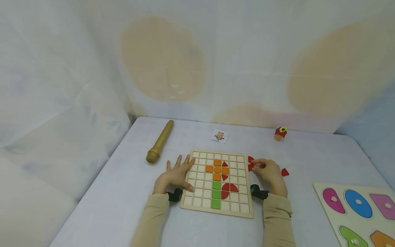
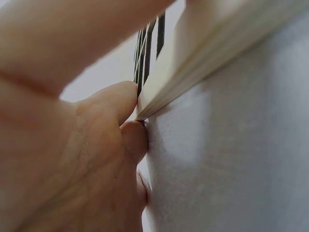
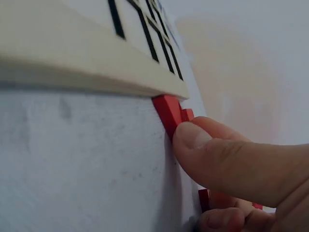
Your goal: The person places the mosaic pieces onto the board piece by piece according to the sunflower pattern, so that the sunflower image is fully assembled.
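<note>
A wooden grid board (image 1: 197, 200) lies in front of me with orange, green and red pieces set in its squares. My left hand (image 1: 176, 176) rests with fingers spread on the board's left edge; in the left wrist view its fingertips are right at the rim. Beside the board's right edge, my right hand (image 1: 270, 173) pinches a red quarter-circle piece (image 3: 167, 113) between thumb and index finger. A second red piece (image 3: 187, 114) shows just behind it, close to the board's side. On the board, three red quarter circles (image 1: 225, 195) sit beside the green squares (image 1: 216, 194).
A loose red piece (image 1: 285, 172) lies right of my right hand. Behind the board are a small pattern card (image 1: 219, 136), a gold microphone (image 1: 161, 141) and a toy parrot (image 1: 280, 133). A knobbed shape puzzle (image 1: 336, 219) lies at the right.
</note>
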Demonstrator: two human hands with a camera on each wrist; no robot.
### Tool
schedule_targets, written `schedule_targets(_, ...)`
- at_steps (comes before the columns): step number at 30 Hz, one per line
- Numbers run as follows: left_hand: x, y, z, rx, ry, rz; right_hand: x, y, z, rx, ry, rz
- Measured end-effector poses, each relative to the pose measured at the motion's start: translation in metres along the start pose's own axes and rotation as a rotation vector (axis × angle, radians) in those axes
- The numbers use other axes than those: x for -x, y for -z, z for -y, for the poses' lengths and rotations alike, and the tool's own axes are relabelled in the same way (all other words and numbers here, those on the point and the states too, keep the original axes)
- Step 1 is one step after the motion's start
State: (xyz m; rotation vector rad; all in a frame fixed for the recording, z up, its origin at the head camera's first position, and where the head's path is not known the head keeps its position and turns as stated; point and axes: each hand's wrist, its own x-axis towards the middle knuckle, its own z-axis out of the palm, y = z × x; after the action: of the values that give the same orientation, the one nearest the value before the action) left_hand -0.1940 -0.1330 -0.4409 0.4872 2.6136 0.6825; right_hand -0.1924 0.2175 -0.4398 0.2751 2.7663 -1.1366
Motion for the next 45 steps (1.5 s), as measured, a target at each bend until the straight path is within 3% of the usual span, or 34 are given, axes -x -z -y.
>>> schedule_targets(10, 0.001, 0.001, 0.000, -0.007, -0.001, 0.007, -0.001, -0.001, -0.002, 0.039, 0.005, -0.020)
schedule_targets(28, 0.001, 0.001, 0.001, 0.003, 0.000, 0.004, -0.005, -0.002, -0.006, -0.174, -0.016, -0.131)
schedule_targets(36, 0.002, 0.001, 0.001, 0.000, -0.010, 0.006, -0.012, -0.013, 0.014, -0.231, 0.061, -0.151)
schedule_targets(45, 0.002, 0.001, 0.001, -0.009, -0.002, 0.009, -0.014, -0.029, 0.047, -0.247, 0.138, -0.114)
